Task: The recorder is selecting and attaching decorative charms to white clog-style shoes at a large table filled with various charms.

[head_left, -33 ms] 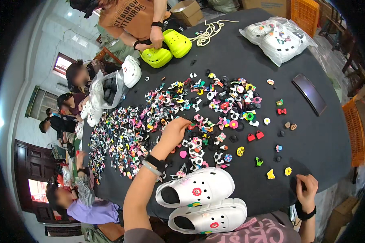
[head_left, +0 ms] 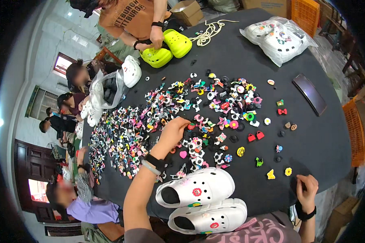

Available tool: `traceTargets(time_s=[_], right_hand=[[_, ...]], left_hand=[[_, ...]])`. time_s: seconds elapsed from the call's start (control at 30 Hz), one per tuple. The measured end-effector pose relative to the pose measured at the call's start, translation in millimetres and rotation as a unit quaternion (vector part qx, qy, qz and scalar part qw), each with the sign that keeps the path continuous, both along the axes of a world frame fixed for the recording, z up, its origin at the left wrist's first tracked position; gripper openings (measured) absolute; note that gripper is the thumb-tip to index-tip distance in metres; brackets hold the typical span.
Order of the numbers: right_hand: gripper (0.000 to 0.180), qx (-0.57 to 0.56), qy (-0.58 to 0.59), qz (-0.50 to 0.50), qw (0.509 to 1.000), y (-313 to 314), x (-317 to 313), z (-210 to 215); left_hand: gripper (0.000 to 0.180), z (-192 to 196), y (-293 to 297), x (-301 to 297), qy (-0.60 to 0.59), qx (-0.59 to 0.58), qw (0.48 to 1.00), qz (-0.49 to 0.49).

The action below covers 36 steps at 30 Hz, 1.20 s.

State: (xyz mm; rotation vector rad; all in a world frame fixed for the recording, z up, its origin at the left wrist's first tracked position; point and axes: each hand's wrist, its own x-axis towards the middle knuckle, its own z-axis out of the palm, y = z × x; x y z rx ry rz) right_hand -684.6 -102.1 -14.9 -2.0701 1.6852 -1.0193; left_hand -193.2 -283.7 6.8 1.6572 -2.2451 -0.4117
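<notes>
My left hand (head_left: 176, 130) reaches over the pile of loose shoe charms (head_left: 150, 125) and pinches a small red charm (head_left: 191, 126) between thumb and fingertips. At the near edge of the table rests my right hand (head_left: 308, 189), fingers loosely bent and apart, with nothing visible in it. Closest to it lie a yellow flower charm (head_left: 288, 171) and a yellow butterfly charm (head_left: 270, 174). Directly before me, side by side, are two white clogs (head_left: 215, 182) with a few charms fitted, including a red one on each.
Red bag-shaped charms (head_left: 255, 136) and a red bow charm (head_left: 282, 111) lie apart at right, near a dark phone-like slab (head_left: 309, 94). Bagged white clogs (head_left: 278, 39) sit far right. Across the table, a person handles lime-green clogs (head_left: 177, 43). Co-workers line the left side.
The co-worker in purple at the left has shifted head and hand slightly. My own hands and the charms stay in the same places.
</notes>
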Motion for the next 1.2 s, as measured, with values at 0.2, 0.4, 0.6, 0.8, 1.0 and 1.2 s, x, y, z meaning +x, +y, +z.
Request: traceTargets(time_s=[0.2, 0.4, 0.6, 0.8, 1.0, 1.2], right_hand=[[0.015, 0.006, 0.010, -0.013, 1.000, 2, 1, -1], [0.017, 0.017, 0.022, -0.025, 0.999, 4, 1, 0], [0.016, 0.043, 0.025, -0.051, 0.997, 8, -1, -3], [0.016, 0.041, 0.035, -0.038, 0.998, 10, -6, -7], [0.016, 0.034, 0.034, -0.028, 0.998, 6, -1, -5], [0.013, 0.002, 0.027, -0.031, 0.999, 2, 4, -2]], left_hand=[[0.028, 9, -34, 37, -0.020, -0.143, 0.989, 0.033], [0.046, -11, -61, 74, -0.148, -0.089, 0.981, 0.091], [0.038, -12, -32, 96, -0.092, -0.068, 0.986, 0.119], [0.031, -12, 20, 155, -0.114, -0.048, 0.981, 0.147], [0.034, -10, 31, 164, 0.010, -0.058, 0.980, 0.189], [0.046, 0, -18, 84, -0.040, -0.069, 0.995, 0.064]])
